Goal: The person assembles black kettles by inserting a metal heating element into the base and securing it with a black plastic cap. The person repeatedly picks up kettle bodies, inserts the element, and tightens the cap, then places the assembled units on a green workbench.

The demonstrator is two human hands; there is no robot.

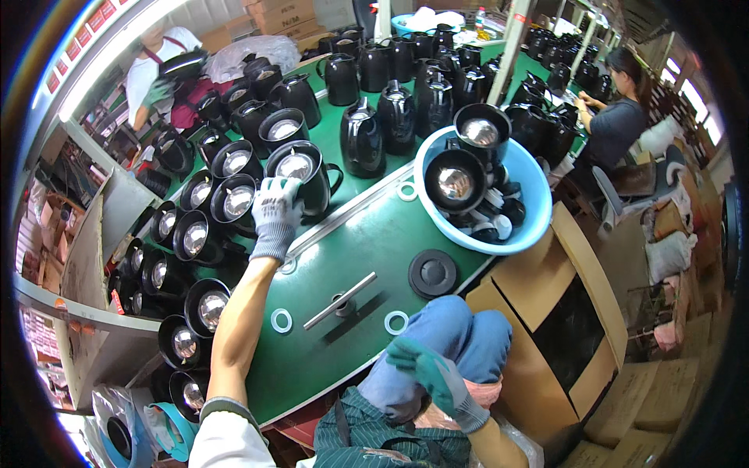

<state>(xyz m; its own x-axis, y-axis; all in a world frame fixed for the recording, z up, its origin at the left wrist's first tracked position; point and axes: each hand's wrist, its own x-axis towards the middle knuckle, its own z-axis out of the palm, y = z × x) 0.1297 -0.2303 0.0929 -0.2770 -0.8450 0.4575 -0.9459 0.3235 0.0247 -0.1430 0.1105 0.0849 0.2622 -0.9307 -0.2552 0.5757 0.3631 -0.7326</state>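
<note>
Grey-white knit on the left hand, and its fingers grasp the near rim of a glossy black jug with a silvery mouth, upright at the inner edge of the packed group on the green tabletop. Over at the lap, the teal-and-grey gloved right hand has its fingers loosely extended, nothing visible in them! Danger spots? With neighbours this close, a sideways drag could knock or scuff the jug; a rim-only hold could let it tip. Watch the silvery metal T-shaped tool on the tabletop: a careless sleeve might sweep it off. Two black jugs perch in the light-blue plastic basin and could slide if bumped. Writing now: small red-and-white labels top left, dark print on brown cardboard cartons, dark marks across the left glove; no brand to call.
</note>
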